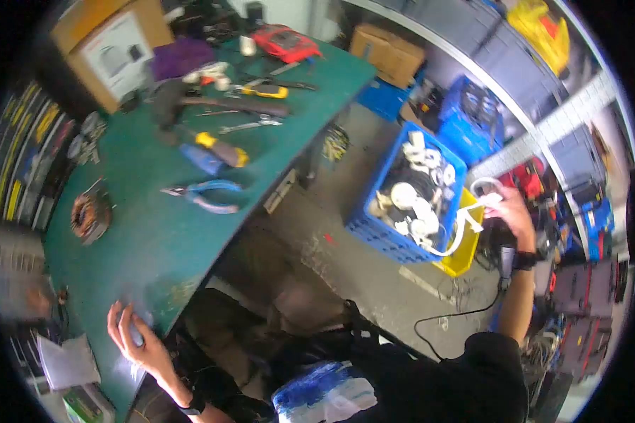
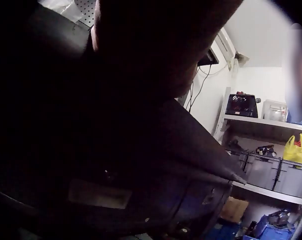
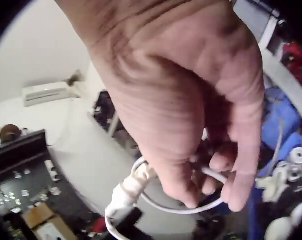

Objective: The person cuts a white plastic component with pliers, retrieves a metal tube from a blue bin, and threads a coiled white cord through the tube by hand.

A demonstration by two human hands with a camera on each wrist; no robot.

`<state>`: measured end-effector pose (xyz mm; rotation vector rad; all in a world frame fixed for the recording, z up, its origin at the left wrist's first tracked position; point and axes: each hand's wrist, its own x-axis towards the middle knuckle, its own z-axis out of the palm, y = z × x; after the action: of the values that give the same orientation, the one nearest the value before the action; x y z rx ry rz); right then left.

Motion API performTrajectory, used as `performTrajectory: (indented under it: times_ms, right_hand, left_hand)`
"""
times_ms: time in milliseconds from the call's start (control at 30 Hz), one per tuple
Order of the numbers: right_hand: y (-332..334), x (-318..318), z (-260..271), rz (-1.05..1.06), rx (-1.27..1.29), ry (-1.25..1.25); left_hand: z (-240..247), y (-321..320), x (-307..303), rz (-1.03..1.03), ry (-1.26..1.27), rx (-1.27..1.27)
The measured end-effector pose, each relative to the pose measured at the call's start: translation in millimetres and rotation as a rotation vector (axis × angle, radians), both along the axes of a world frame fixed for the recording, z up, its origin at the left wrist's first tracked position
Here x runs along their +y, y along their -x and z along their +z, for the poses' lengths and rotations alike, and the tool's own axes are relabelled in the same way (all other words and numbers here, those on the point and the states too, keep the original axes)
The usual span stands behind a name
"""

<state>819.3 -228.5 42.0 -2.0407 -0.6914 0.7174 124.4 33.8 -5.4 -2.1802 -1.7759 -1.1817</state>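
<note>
My right hand (image 1: 512, 213) holds a looped white cable (image 1: 461, 229) beside the blue crate (image 1: 384, 243), and the cable curves down over the crate's near right corner. In the right wrist view, thumb and fingers pinch the thin white loop (image 3: 178, 210), which has a white wrapped bundle (image 3: 128, 191) on it. The crate holds a heap of white and dark cables and round white pieces (image 1: 404, 195). At the near edge of the green workbench (image 1: 148, 233), my left hand (image 1: 140, 347) rests with its fingers spread and slightly bent. Darkness hides this hand in the left wrist view.
A yellow bin (image 1: 467, 248) stands behind the crate. On the bench lie pliers (image 1: 208, 195), a screwdriver (image 1: 226, 151), a hammer (image 1: 226, 105), a wrench (image 1: 252, 125) and a copper coil (image 1: 92, 217). Shelving with grey bins (image 1: 516, 62) lines the right side; a black cord (image 1: 458, 312) crosses the floor.
</note>
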Motion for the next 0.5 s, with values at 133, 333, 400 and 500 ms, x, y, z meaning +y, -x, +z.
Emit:
performTrajectory:
  times_ms: [133,333,400,500]
  right_hand:
    - [-28.8,-114.8,-121.1,0.048,0.060,0.261]
    - [-3.3,-240.5,-191.6,-0.360,0.307,0.389]
    - [3.9,-281.2,-204.4,-0.466,0.318,0.383]
    - [1.5,-351.9,-235.1,-0.654,0.309,0.370]
  left_hand:
    - [-7.5,5.1,5.6,-0.055,-0.026,0.031]
    - [-14.3,21.4,12.4,-0.044,-0.045,0.176]
    - [-14.7,30.6,16.4,-0.076,-0.097,0.251]
    - [-16.5,39.9,21.2,-0.098,-0.116,0.302]
